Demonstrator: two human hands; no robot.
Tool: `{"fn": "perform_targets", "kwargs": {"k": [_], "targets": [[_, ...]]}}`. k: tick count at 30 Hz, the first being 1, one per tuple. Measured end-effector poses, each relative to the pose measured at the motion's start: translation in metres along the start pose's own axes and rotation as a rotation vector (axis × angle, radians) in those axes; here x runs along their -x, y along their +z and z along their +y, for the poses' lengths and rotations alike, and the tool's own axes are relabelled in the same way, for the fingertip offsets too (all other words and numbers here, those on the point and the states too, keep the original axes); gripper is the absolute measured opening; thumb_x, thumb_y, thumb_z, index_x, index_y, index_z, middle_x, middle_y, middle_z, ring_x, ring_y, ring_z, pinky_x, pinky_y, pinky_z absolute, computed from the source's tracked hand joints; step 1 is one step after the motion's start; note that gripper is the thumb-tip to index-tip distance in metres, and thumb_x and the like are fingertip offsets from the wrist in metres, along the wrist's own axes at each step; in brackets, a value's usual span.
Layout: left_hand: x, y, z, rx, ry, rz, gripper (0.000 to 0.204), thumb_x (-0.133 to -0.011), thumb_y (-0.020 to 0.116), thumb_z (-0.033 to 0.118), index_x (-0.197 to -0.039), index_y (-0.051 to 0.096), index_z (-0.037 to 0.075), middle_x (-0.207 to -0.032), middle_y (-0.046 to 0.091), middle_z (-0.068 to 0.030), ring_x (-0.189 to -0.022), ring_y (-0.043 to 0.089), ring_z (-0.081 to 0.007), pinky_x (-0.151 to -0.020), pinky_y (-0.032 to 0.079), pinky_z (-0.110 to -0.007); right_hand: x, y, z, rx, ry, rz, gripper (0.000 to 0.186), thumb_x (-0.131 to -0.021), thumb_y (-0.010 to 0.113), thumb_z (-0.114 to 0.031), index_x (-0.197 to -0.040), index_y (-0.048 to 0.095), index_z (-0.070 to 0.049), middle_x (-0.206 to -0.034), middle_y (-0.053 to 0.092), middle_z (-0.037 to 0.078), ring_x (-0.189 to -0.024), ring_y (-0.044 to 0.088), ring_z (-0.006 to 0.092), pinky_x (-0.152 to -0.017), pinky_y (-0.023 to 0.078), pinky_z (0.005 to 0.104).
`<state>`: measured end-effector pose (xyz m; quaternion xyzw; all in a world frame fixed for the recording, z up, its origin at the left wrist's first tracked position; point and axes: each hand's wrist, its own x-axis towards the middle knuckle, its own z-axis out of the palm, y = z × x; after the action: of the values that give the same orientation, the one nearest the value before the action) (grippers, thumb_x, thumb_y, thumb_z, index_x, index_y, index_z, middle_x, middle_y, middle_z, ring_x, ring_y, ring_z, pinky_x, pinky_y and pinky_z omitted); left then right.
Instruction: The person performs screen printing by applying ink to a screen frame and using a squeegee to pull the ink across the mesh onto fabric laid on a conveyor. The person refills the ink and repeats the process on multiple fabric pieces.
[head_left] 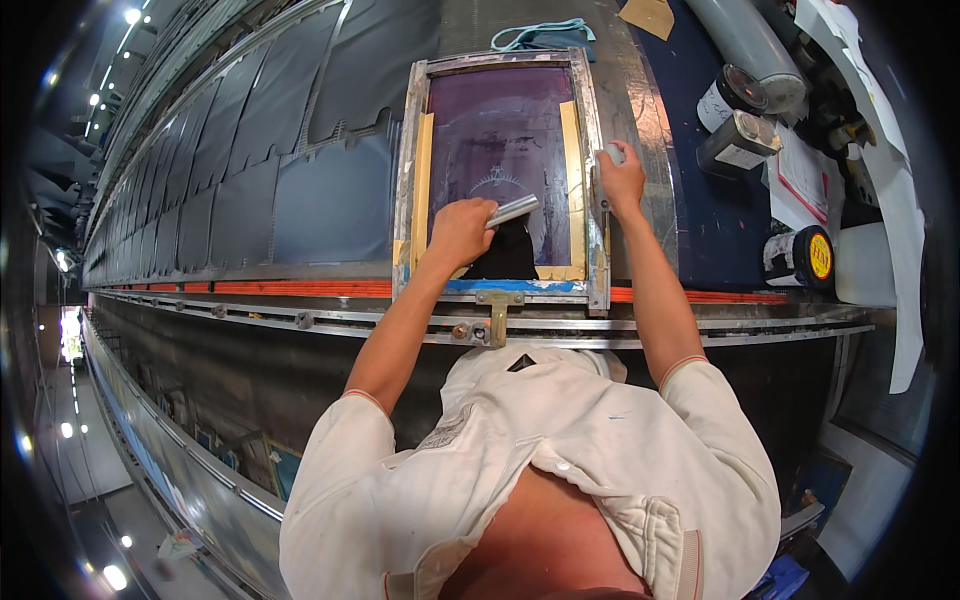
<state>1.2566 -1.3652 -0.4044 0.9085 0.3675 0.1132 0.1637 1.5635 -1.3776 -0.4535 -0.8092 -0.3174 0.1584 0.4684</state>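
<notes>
A screen-printing frame [408,150] with purple mesh [500,110] lies before me on the long table. My left hand [462,235] is closed around a squeegee [514,211] with a silvery metal handle, held tilted over the lower part of the mesh. Black ink [507,255] covers the area just below the squeegee, near the frame's blue-taped front edge. A faint arched design [500,183] shows above it. At the frame's right rail, my right hand [623,182] has its fingers closed around a small pale rounded thing [614,152], partly hidden by the fingers.
Dark sheets [335,200] lie in rows along the table to the left. A metal rail [300,318] runs along the front edge. Folded blue cloth [545,36] sits beyond the frame. At right stand a metal tin [738,145], a black tub [798,257] and a white container [866,262].
</notes>
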Motion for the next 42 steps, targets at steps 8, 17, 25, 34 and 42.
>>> {"fn": "perform_targets", "kwargs": {"k": [8,17,25,34,42], "targets": [[0.014,0.008,0.01,-0.126,0.266,-0.061,0.035,-0.075,0.068,0.005,-0.11,0.065,0.006,-0.105,0.067,-0.0097,-0.1,0.062,-0.03,-0.085,0.048,-0.042,-0.002,-0.002,0.02,0.009,-0.006,-0.043,0.052,-0.087,0.067,-0.032,-0.131,0.061,-0.004,-0.121,0.068,0.024,-0.112,0.066,0.0393,-0.095,0.051,0.046],[0.004,0.012,0.007,-0.103,0.122,0.073,0.019,-0.076,0.07,0.008,-0.094,0.071,0.013,-0.089,0.069,-0.0053,-0.09,0.065,-0.0278,-0.074,0.048,-0.044,0.006,-0.005,0.002,0.001,-0.007,-0.014,0.045,-0.08,0.074,-0.031,-0.121,0.068,-0.011,-0.106,0.072,0.02,-0.098,0.069,0.0333,-0.088,0.052,0.0397],[0.017,0.006,-0.005,0.074,0.073,0.054,0.024,-0.075,0.071,0.012,-0.099,0.075,0.015,-0.096,0.073,-0.0051,-0.094,0.065,-0.029,-0.082,0.05,-0.044,0.005,0.003,0.016,-0.004,-0.064,0.002,0.05,-0.081,0.07,-0.032,-0.127,0.065,-0.012,-0.104,0.073,0.023,-0.099,0.07,0.038,-0.091,0.052,0.0429],[0.018,-0.007,-0.016,0.048,0.041,0.0,0.024,-0.082,0.073,0.023,-0.104,0.075,0.017,-0.1,0.072,-0.0075,-0.1,0.065,-0.0299,-0.086,0.049,-0.046,0.007,-0.006,-0.016,-0.051,-0.051,0.019,0.038,-0.08,0.069,-0.027,-0.114,0.072,-0.01,-0.097,0.073,0.025,-0.099,0.07,0.0398,-0.089,0.053,0.043],[-0.001,-0.007,-0.018,-0.028,-0.021,-0.211,0.028,-0.085,0.074,0.029,-0.11,0.073,0.017,-0.103,0.072,-0.0099,-0.106,0.065,-0.0322,-0.088,0.051,-0.048,0.003,0.0,0.003,0.029,-0.038,-0.029,0.043,-0.08,0.071,-0.031,-0.118,0.068,-0.011,-0.104,0.072,0.025,-0.1,0.069,0.0419,-0.09,0.053,0.0453]]}}
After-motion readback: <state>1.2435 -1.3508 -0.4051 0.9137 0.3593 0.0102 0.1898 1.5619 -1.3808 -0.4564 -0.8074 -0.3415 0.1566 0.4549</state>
